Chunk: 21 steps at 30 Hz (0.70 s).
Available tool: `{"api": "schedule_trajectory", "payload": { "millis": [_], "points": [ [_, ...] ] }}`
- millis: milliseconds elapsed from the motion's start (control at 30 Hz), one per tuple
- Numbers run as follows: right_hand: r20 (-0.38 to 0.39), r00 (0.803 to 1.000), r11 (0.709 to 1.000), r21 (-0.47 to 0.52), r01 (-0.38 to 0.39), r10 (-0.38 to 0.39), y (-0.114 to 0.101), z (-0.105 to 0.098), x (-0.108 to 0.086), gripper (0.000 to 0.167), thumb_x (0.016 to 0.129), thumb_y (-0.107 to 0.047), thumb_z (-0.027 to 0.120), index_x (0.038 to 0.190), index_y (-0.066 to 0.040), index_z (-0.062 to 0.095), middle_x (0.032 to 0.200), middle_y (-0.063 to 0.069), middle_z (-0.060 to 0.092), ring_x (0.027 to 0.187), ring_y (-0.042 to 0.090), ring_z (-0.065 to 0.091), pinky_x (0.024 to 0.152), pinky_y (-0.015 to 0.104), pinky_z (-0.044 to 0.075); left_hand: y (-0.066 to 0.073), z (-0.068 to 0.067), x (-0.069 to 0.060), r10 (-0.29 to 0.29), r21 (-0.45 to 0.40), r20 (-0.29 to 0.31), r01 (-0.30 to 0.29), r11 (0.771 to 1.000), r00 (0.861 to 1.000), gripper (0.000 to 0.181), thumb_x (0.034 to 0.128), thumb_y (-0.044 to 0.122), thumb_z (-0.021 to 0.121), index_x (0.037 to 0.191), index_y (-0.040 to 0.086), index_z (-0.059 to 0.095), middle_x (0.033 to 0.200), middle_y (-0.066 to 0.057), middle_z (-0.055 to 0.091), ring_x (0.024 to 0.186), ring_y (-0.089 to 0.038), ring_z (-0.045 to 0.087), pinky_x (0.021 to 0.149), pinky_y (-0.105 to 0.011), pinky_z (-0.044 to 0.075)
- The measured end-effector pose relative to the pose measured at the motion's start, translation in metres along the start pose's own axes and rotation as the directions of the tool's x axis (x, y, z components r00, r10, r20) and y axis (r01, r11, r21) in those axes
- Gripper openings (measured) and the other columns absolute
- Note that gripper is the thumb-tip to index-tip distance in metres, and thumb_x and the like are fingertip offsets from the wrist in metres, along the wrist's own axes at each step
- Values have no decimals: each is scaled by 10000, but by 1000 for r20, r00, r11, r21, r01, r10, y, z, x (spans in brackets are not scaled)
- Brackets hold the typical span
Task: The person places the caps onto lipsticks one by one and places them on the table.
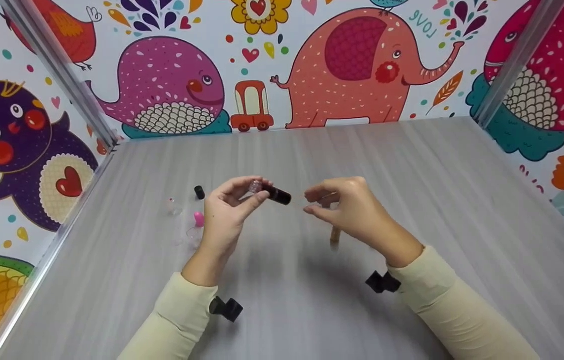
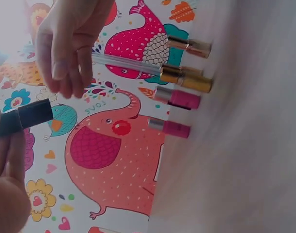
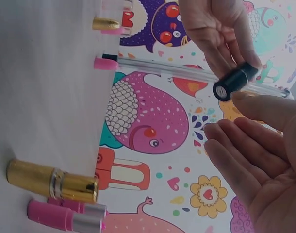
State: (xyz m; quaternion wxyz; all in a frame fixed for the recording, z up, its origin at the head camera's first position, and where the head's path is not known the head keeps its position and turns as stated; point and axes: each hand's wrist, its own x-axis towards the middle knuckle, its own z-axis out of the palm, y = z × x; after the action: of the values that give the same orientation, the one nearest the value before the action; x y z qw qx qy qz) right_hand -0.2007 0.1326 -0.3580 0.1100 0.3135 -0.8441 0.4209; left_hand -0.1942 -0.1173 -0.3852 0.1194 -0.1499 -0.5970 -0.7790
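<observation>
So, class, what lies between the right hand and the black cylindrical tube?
Nothing: in the head view, only grey wood-grain tabletop shows between right hand and tube.

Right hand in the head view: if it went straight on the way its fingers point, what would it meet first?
Probably the free end of the black tube, which the left hand pinches just ahead of the right hand's fingertips; exact depth alignment is unclear.

In the head view, soft shadows are cast on the evenly lit worktop. Both wrist views are softened by blur; the left one's upper-left corner is bleached by glare.
</observation>
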Motion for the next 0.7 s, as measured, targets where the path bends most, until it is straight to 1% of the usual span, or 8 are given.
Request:
{"api": "schedule_trajectory", "payload": {
  "millis": [133, 233, 333, 400, 467, 533, 567, 700],
  "points": [
    [-14, 1000, 1000, -12, -3, 3, 2, -6, 0, 219, 875, -90, 897, 1080, -74, 824, 1030, 33, 809, 903, 151, 782, 827, 354, 653, 6, -7, 5, 43, 16, -38, -43, 999, 998, 241, 892, -80, 816, 1110, 16, 780, 1104, -136, 794, 1103, -273, 755, 1002, -410, 594],
    [-28, 1000, 1000, -14, -1, 0, 4, -11, 0, 232, 867, -77, 900, 1085, -74, 821, 1050, 37, 808, 927, 171, 787, 821, 363, 655, 11, -13, 9, 63, 28, -65, -62, 998, 996, 239, 899, -72, 812, 1119, 16, 779, 1104, -132, 796, 1099, -274, 758, 997, -379, 597],
    [-39, 999, 1000, -24, -17, 16, 7, -18, 0, 237, 873, -82, 897, 1096, -71, 817, 1067, 45, 806, 948, 200, 789, 835, 374, 653, 16, -20, 14, 77, 67, -106, -70, 995, 991, 232, 911, -48, 811, 1129, 25, 781, 1107, -120, 799, 1091, -269, 761, 785, -181, 593],
    [-47, 998, 999, -26, -42, 40, 9, -24, 0, 230, 884, -89, 889, 1100, -64, 815, 1077, 65, 804, 960, 220, 788, 849, 399, 652, 19, -25, 17, 78, 89, -136, -67, 994, 988, 229, 919, -35, 808, 1138, 24, 779, 1109, -114, 799, 1095, -268, 758, 766, -158, 577],
    [-60, 995, 996, -34, -79, 77, 12, -31, -1, 227, 895, -111, 884, 1106, -67, 815, 1085, 72, 804, 965, 230, 785, 857, 410, 651, 20, -29, 19, 68, 104, -160, -52, 993, 985, 218, 932, -25, 797, 1142, 31, 774, 1109, -103, 800, 1102, -263, 752, 786, -163, 576],
    [-75, 989, 991, -33, -127, 125, 16, -39, -3, 220, 911, -136, 875, 1115, -80, 816, 1090, 60, 804, 953, 225, 785, 834, 392, 655, 20, -34, 22, 55, 90, -173, -40, 995, 983, 211, 945, -36, 777, 1147, 25, 762, 1112, -105, 798, 1113, -266, 743, 975, -268, 589],
    [-82, 986, 989, -30, -147, 144, 17, -43, -5, 212, 923, -149, 865, 1118, -85, 816, 1091, 58, 804, 946, 230, 784, 827, 369, 654, 20, -35, 24, 50, 77, -176, -37, 996, 983, 208, 950, -46, 766, 1148, 18, 752, 1117, -110, 795, 1118, -271, 741, 1036, -330, 571],
    [-97, 972, 976, -38, -217, 212, 27, -59, -10, 201, 965, -217, 828, 1138, -114, 819, 1094, 24, 803, 934, 219, 771, 800, 219, 611, 20, -42, 31, 50, 59, -175, -40, 997, 983, 203, 968, -59, 737, 1162, -3, 720, 1139, -127, 788, 1127, -288, 738, 1046, -379, 567]
  ]
}}
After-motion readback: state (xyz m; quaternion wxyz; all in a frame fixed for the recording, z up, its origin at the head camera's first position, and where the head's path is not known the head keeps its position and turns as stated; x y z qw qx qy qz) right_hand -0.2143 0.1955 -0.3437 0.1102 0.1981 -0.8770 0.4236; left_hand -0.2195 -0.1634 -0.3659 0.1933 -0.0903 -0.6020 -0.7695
